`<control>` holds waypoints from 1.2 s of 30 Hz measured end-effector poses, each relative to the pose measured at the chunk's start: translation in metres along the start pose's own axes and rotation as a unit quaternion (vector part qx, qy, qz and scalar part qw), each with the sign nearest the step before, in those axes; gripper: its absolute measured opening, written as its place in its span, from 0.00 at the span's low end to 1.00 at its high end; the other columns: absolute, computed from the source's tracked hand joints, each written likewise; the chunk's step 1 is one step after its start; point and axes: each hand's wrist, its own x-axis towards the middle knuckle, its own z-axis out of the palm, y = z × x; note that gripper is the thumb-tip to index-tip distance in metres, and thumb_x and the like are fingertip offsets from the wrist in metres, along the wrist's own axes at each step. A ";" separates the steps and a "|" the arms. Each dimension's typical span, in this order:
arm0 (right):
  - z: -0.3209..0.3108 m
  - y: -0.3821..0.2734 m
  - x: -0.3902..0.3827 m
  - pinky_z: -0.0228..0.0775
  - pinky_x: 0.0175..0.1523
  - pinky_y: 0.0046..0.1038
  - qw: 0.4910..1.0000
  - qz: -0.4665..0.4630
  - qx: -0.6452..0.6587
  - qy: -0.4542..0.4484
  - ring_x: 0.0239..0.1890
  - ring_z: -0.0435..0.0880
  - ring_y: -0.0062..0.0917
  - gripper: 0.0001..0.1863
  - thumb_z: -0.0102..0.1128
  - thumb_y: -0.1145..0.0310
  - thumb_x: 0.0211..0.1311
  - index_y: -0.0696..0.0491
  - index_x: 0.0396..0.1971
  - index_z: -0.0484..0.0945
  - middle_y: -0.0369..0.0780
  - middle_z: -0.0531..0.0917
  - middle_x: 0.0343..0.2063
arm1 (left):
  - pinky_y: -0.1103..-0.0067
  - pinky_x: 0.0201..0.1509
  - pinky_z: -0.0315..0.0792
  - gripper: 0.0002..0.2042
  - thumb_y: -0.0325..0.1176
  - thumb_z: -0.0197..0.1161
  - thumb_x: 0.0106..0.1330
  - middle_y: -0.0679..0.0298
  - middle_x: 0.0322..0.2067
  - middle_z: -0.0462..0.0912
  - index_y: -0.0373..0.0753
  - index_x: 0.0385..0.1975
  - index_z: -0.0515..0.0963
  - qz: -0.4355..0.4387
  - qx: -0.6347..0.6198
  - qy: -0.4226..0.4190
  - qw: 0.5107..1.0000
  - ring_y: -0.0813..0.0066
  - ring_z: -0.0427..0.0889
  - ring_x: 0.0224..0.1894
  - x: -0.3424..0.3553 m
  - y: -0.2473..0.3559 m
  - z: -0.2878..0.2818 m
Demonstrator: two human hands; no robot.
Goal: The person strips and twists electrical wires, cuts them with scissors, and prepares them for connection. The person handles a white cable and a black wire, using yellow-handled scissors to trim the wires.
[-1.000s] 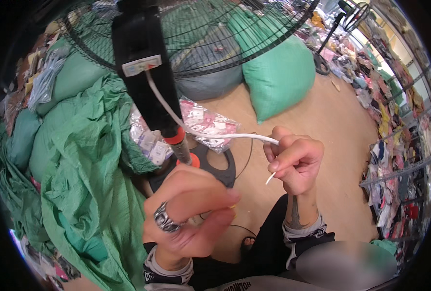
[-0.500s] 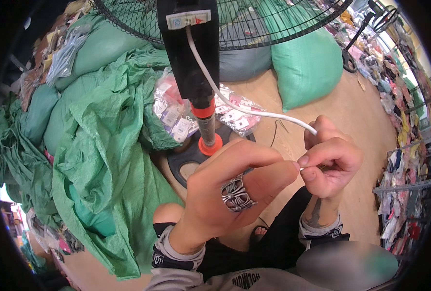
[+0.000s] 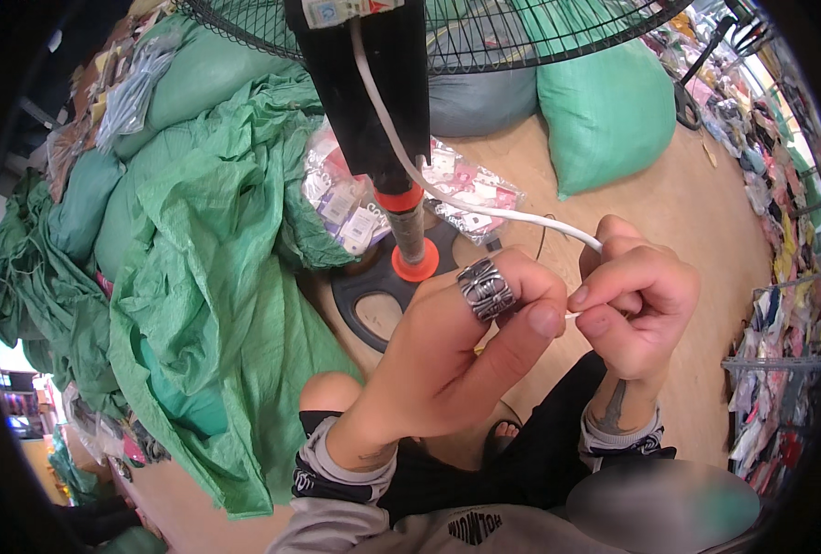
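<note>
"Right hand (image 3: 641, 300) has the white cable (image 3: 512, 215) tucked through its curled fingers, with the thumb and a finger pinching close to the thin end. Left hand (image 3: 475, 355), the one with the silver ring (image 3: 486, 288), has thumb and fingertip drawn together on that same end, as far as I can see. Tiny gap between the two hands, only a sliver of white showing. Any tips?"

"Looks good to me tbh. I'd let the right do the anchoring — firm pinch, near the tip — so the thin bit can't flop around. Then the left only needs a light, straight hold. Pull sideways and I reckon it kinks."

"What about slack? The cable runs from the black fan (image 3: 346, 111) in front, over in an easy curve to the right hand, above the base (image 3: 347, 303)."

"That curve's your friend, don't stretch it tight. I'd also tip the left thumb back a touch, since it covers most of the end. Can't tell what's under there, whether it's bare wire or not. Bright floor (image 3: 706, 231) behind, so at least the white bit could be easier to see from a better angle."
</note>
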 end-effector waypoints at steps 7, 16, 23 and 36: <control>0.010 -0.001 -0.003 0.46 0.23 0.20 0.995 0.061 0.064 0.049 0.21 0.55 0.14 0.15 0.68 0.61 0.52 0.56 0.22 0.75 0.26 0.60 0.13 | 0.85 0.27 0.62 0.12 0.35 0.49 0.71 0.65 0.24 0.73 0.33 0.30 0.73 -0.105 -0.098 0.047 0.988 0.84 0.67 0.23 0.003 0.008 0.008; 0.008 -0.002 -0.012 0.53 0.17 0.23 0.988 -0.070 0.121 0.068 0.13 0.58 0.18 0.22 0.63 0.59 0.60 0.48 0.14 0.63 0.30 0.65 0.09 | 0.87 0.26 0.61 0.07 0.27 0.50 0.70 0.72 0.23 0.72 0.35 0.30 0.74 -0.058 -0.036 0.113 0.991 0.89 0.66 0.23 -0.001 0.001 -0.003; -0.002 -0.050 0.013 0.66 0.19 0.24 0.902 -0.144 0.351 -0.205 0.13 0.70 0.23 0.06 0.66 0.77 0.54 0.60 0.20 0.81 0.36 0.72 0.13 | 0.82 0.23 0.63 0.09 0.31 0.57 0.65 0.62 0.19 0.77 0.32 0.27 0.75 0.045 -0.030 0.145 0.988 0.80 0.70 0.20 -0.009 0.010 0.005; 0.017 -0.048 0.004 0.55 0.17 0.21 0.882 -0.205 0.414 -0.092 0.11 0.66 0.21 0.12 0.59 0.75 0.60 0.62 0.18 0.78 0.37 0.70 0.12 | 0.83 0.20 0.60 0.12 0.36 0.62 0.62 0.61 0.16 0.76 0.33 0.21 0.76 0.060 -0.023 0.177 0.982 0.79 0.68 0.17 -0.005 0.010 0.007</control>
